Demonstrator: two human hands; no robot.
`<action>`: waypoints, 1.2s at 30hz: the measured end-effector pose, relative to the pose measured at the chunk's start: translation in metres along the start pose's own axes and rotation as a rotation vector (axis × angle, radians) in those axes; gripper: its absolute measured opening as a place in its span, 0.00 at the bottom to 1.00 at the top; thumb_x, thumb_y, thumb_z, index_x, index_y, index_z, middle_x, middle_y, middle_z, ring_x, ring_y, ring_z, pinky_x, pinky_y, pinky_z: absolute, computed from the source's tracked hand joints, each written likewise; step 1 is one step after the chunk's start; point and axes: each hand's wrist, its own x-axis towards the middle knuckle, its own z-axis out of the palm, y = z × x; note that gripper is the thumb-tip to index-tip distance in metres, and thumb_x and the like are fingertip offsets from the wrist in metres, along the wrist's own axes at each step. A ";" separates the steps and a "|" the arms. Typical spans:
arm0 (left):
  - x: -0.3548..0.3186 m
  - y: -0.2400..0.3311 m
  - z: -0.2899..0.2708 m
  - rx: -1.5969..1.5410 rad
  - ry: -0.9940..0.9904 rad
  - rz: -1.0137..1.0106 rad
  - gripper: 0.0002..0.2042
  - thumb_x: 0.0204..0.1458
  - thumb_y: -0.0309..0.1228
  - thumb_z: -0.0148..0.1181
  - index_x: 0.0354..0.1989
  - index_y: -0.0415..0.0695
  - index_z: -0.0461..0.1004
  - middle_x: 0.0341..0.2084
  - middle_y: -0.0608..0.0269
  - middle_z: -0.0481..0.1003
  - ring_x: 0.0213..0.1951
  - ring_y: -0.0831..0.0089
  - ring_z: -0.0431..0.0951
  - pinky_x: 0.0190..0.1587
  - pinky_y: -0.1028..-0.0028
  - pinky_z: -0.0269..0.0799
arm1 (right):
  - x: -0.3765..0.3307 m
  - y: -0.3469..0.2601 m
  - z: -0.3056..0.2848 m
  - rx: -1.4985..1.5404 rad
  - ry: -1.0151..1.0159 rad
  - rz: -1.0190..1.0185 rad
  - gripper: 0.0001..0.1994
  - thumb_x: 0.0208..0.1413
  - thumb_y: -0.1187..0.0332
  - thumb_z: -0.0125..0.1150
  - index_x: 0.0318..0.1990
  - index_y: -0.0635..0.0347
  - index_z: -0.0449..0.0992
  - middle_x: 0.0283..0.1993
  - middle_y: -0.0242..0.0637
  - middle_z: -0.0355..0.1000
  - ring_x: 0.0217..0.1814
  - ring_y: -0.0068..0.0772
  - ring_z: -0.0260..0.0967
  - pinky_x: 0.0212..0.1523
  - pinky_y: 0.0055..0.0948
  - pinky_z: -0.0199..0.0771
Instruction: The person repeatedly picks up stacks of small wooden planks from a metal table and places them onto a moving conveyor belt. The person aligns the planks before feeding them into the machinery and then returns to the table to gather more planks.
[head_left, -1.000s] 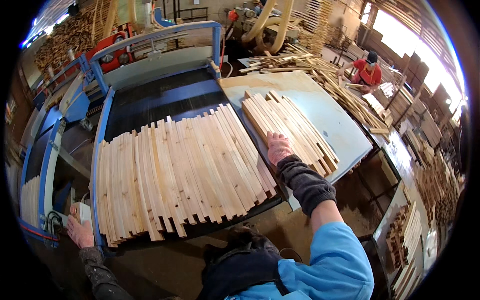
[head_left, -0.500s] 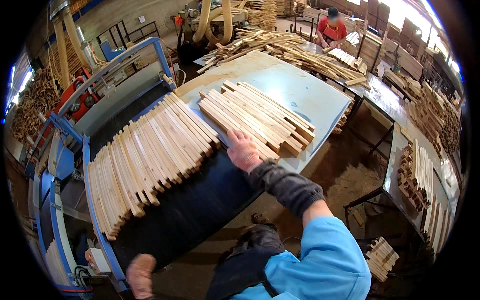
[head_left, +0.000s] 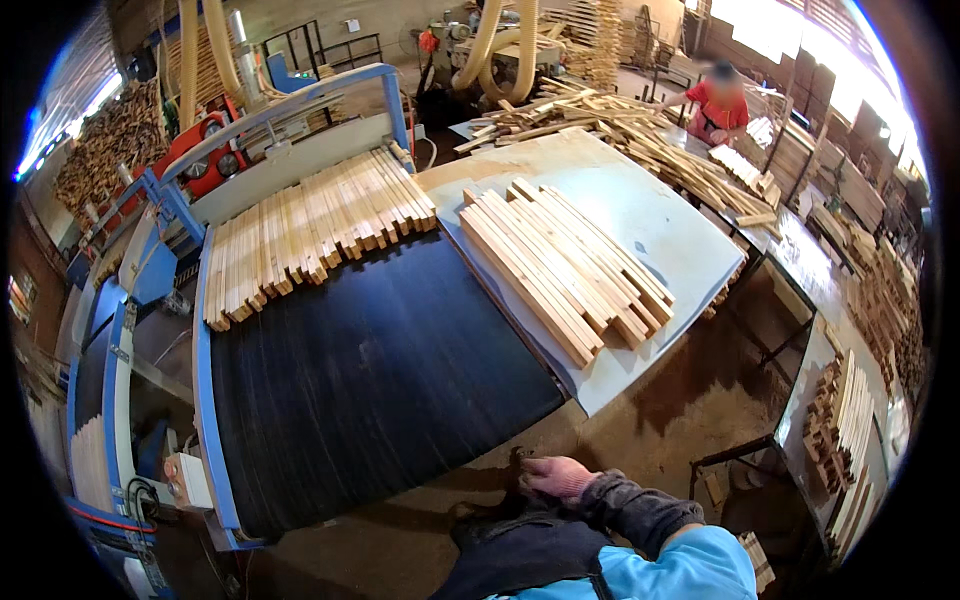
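My right hand (head_left: pixel 560 478), in what looks like a pinkish glove, hangs in front of my body near the belt's front edge. It touches no wood; its fingers point left, loosely stretched, with nothing seen in them. My left hand is out of view. A row of wooden strips (head_left: pixel 320 225) lies side by side across the far end of the black conveyor belt (head_left: pixel 380 370), close to the machine's blue frame (head_left: pixel 290 95). To the right of the belt, a stack of wooden strips (head_left: pixel 560 265) rests on a pale blue tabletop (head_left: pixel 690 245), their near ends uneven.
Loose strips lie in a heap (head_left: pixel 640 150) behind the tabletop, where a person in red (head_left: pixel 720 105) works. On the right, a metal table (head_left: pixel 800 370) carries more strips. A white control box (head_left: pixel 188 482) sits beside the belt's left rail. Ribbed hoses (head_left: pixel 525 60) hang at the back.
The row of strips on the belt has travelled away from me toward the machine. My right hand has drawn back from the stack toward my body, and my left hand has left the view.
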 end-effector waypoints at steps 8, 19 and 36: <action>0.035 -0.009 0.013 -0.636 -0.092 -0.320 0.25 0.69 0.53 0.57 0.50 0.39 0.79 0.46 0.53 0.79 0.51 0.56 0.77 0.58 0.59 0.75 | -0.046 0.364 0.073 -0.817 -0.285 -0.014 0.13 0.60 0.61 0.65 0.49 0.49 0.88 0.46 0.38 0.86 0.49 0.49 0.83 0.46 0.45 0.84; 0.047 0.122 0.072 -0.730 0.278 -0.078 0.27 0.66 0.50 0.58 0.59 0.37 0.81 0.47 0.46 0.83 0.47 0.47 0.82 0.57 0.51 0.77 | 0.044 0.274 -0.029 -0.544 0.067 -0.135 0.25 0.64 0.58 0.63 0.67 0.51 0.79 0.64 0.48 0.79 0.63 0.56 0.77 0.63 0.46 0.79; -0.085 0.035 0.245 -0.266 0.506 -0.219 0.29 0.67 0.51 0.57 0.59 0.35 0.81 0.54 0.44 0.82 0.53 0.46 0.82 0.57 0.52 0.77 | -0.062 0.556 0.043 -0.705 -0.588 0.110 0.22 0.68 0.51 0.56 0.65 0.44 0.82 0.63 0.40 0.81 0.64 0.47 0.78 0.66 0.41 0.76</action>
